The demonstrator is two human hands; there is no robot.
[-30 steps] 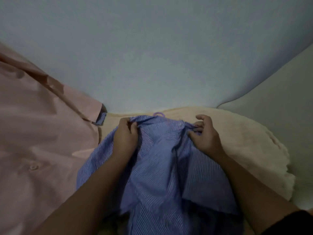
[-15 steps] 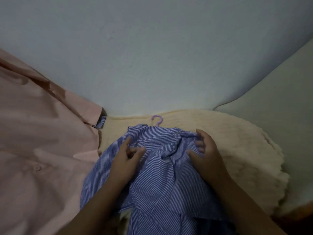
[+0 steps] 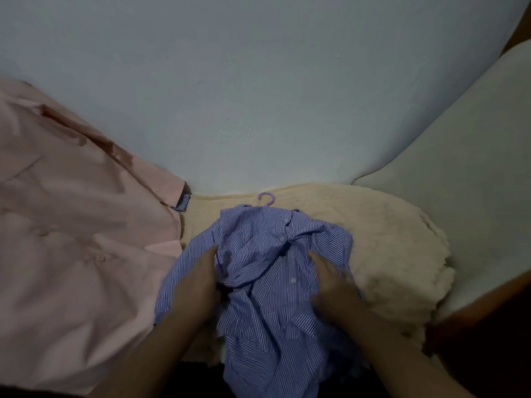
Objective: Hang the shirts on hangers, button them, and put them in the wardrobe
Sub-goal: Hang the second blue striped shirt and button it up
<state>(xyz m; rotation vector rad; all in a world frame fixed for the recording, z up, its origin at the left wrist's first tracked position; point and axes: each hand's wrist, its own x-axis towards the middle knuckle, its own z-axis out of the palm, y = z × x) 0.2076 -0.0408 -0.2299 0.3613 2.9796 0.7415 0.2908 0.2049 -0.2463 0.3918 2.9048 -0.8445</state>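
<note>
1. The blue striped shirt (image 3: 275, 271) lies crumpled on a cream fleece blanket (image 3: 388, 242), right in front of you and between your two hands.
2. Your left hand (image 3: 195, 282) rests on the shirt's left side, fingers straight and close together, pointing away from you. It grips nothing that shows.
3. Your right hand (image 3: 333, 282) rests on the shirt's right side. It is blurred; the fingers look extended, but whether they pinch cloth you cannot tell.
4. A purple hanger hook (image 3: 267, 198) sticks out just past the shirt's collar end, on the blanket, well apart from both hands. The rest of the hanger is hidden under the cloth.
5. Shirt: thin woven fabric, fine blue-and-white stripes, heavily folded, small pale buttons along the placket.
6. Blanket: thick, nubbly pile with a rounded, lumpy edge.
7. A pink shirt (image 3: 71, 239) lies spread at your left, smooth and softly creased, its edge touching the striped shirt's sleeve.
8. The wall (image 3: 258, 81) behind is plain and pale blue.
</note>
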